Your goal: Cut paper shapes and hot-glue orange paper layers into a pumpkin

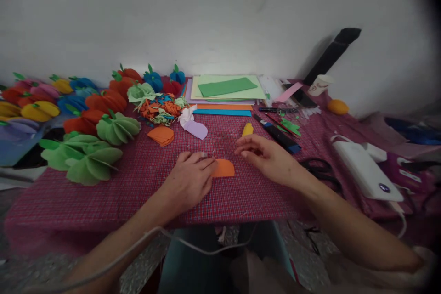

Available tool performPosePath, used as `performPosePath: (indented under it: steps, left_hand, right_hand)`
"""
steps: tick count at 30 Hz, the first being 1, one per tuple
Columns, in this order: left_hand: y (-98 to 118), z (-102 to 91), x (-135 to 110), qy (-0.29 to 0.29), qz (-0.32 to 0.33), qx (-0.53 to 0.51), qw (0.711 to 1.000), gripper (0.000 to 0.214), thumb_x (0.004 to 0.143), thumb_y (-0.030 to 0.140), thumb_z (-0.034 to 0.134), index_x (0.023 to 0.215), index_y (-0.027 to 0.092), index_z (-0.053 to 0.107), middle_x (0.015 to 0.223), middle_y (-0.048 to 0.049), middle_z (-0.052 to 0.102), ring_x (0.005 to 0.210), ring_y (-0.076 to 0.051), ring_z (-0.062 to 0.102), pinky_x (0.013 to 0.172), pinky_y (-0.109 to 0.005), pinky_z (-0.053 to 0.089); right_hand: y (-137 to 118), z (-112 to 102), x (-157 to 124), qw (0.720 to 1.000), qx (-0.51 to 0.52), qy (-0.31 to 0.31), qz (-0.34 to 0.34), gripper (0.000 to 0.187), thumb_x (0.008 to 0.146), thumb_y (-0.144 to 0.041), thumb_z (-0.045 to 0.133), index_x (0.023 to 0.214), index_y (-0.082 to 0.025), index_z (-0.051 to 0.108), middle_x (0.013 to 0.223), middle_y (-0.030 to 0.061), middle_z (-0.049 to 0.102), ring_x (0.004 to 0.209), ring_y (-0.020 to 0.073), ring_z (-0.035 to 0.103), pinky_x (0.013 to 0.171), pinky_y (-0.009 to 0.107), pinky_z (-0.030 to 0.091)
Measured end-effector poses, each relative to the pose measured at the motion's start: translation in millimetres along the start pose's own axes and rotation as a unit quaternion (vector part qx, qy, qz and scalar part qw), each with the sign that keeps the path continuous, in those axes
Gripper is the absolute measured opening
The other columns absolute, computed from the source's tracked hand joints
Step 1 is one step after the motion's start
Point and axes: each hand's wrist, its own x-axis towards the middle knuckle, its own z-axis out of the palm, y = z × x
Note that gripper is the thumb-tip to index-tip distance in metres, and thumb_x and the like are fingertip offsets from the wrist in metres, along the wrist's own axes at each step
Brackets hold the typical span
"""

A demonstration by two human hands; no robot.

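Observation:
My left hand (191, 179) lies palm down on the red checked cloth (138, 183), its fingertips pressing the left edge of a folded orange paper piece (224, 168). My right hand (263, 156) hovers just right of that piece with fingers loosely curled and apart, holding nothing. A small yellow glue bottle (247, 129) stands just beyond the right hand. A stack of orange paper cut-outs (161, 135) and a lilac cut-out (195, 128) lie beyond the left hand.
Paper fruit in green (82, 158), orange, yellow and blue crowd the left side. Coloured paper sheets (225, 89) lie at the back. Black scissors (319, 167), a black pen (277, 134), a white power bank (365, 170) and a paper cup (319, 85) sit on the right.

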Motion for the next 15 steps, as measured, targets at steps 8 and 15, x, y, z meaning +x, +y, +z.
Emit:
performPosePath:
  steps: [8,15]
  left_hand:
    - [14.9,3.2,-9.7,-0.007,0.009,0.031,0.999,0.054,0.087,0.054,0.035,0.125,0.019,0.048,0.128,-0.0072,0.055,0.122,-0.030,0.038,0.096,-0.047,0.023]
    - [19.8,8.7,-16.1,-0.009,0.005,0.038,0.999,0.065,0.083,0.063,0.031,0.128,0.018,0.047,0.131,-0.0085,0.052,0.124,-0.032,0.036,0.098,-0.048,0.021]
  right_hand:
    - [-2.2,8.0,-1.9,0.996,-0.020,-0.066,0.049,0.022,0.083,-0.013,0.045,0.104,-0.016,0.050,0.092,0.0052,0.066,0.086,0.0141,0.062,0.081,0.030,0.046]
    - [-3.4,12.7,9.3,0.982,-0.156,-0.094,0.055,0.025,0.079,-0.012,0.048,0.102,-0.013,0.057,0.096,0.0084,0.067,0.085,0.0165,0.061,0.078,0.028,0.046]
